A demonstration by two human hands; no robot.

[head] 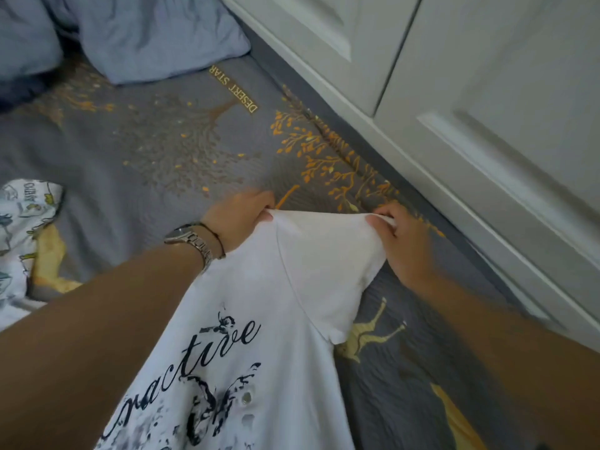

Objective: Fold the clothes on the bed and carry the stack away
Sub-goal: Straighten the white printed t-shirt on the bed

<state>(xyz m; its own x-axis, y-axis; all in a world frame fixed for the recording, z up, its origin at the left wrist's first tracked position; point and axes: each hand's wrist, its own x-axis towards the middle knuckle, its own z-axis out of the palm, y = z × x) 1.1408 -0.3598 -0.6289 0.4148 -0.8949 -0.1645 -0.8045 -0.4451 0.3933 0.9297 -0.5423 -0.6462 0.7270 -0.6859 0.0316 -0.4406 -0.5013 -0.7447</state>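
Observation:
A white T-shirt [259,319] with black script lettering and a dark print lies stretched over the grey bed cover [130,157]. My left hand [240,219], with a metal watch on its wrist, pinches one corner of the sleeve's far edge. My right hand [402,241] pinches the other corner, and the sleeve hangs taut between them. The shirt's lower part runs out of the bottom of the view.
A white garment with a cartoon print [22,238] lies crumpled at the left edge of the bed. Blue-grey pillows [146,37] sit at the head. White wardrobe doors [470,92] stand close along the bed's right side.

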